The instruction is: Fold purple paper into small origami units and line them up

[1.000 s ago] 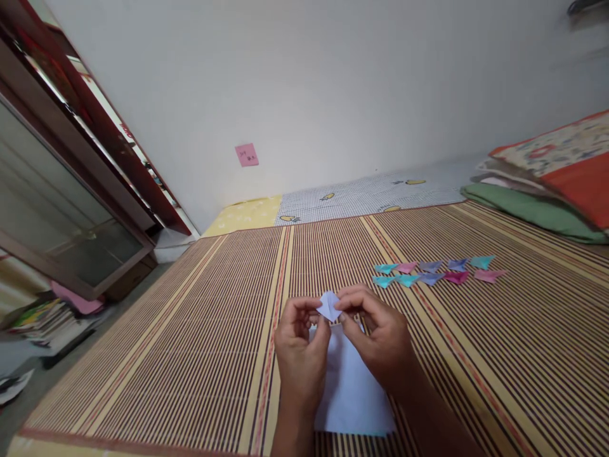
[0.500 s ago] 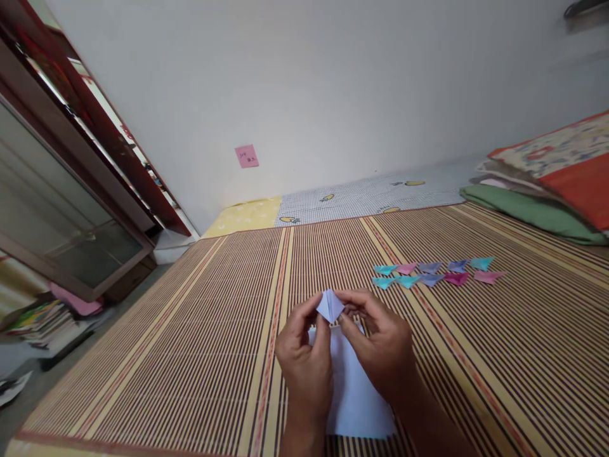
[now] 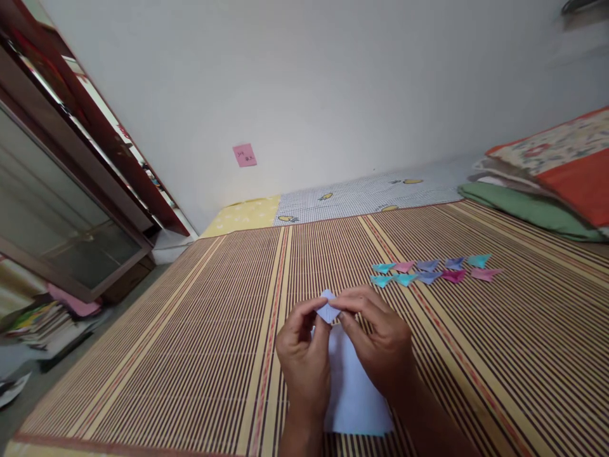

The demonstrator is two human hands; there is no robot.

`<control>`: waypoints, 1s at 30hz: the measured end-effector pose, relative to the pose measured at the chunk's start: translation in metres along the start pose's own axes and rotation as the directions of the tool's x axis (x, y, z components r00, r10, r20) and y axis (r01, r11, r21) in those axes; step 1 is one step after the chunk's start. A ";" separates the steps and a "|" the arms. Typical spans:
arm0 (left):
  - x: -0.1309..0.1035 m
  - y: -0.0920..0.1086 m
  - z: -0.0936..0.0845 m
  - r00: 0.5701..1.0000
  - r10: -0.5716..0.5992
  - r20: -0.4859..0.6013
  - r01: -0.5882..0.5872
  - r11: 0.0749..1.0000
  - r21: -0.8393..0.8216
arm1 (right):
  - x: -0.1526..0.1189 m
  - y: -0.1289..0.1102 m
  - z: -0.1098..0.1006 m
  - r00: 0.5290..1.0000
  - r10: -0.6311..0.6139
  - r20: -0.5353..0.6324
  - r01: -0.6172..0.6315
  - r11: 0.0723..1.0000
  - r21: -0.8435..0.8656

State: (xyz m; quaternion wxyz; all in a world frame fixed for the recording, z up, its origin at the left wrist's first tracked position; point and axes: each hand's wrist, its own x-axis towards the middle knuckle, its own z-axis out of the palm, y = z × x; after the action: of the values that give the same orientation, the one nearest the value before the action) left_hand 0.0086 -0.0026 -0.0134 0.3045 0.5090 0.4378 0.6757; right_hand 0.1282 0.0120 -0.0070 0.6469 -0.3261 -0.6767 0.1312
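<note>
Near the mat's (image 3: 190, 355) front edge, a pale blue sheet (image 3: 354, 393) lies flat under your wrists. Just above it, your left hand (image 3: 304, 362) and right hand (image 3: 380, 346) pinch the small folded paper (image 3: 328, 310) between their fingers, one on each side, equally near. Farther right lie small colored folded pieces (image 3: 431, 271) in rows.

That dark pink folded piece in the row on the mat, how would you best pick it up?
Probably pinch the dark pink piece from above by its raised middle fold. It lies nearly flat on the mat, with a lilac piece close beside it, so a side approach seems cramped.
</note>
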 end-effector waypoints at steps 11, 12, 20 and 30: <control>0.007 0.003 -0.004 0.998 -0.066 0.011 0.067 0.995 -0.073 | 0.000 0.005 -0.004 0.986 0.139 0.091 -0.148 0.984 0.095; 0.007 0.003 -0.005 0.998 -0.058 0.021 0.059 0.996 -0.064 | 0.000 0.006 -0.004 0.983 0.160 0.094 -0.171 0.977 0.124; 0.009 0.006 -0.008 0.998 -0.017 0.068 0.020 0.998 -0.053 | -0.002 0.007 -0.002 0.947 0.303 0.111 -0.322 0.899 0.296; 0.007 0.004 -0.009 0.997 -0.005 0.075 -0.002 0.995 0.095 | -0.005 0.004 0.005 0.867 0.486 0.107 -0.493 0.808 0.322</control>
State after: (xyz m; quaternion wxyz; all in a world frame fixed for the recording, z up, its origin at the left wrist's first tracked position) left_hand -0.0016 -0.0007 -0.0072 0.2967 0.5476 0.4582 0.6342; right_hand 0.1242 0.0130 -0.0145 0.6309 -0.3717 -0.5431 0.4110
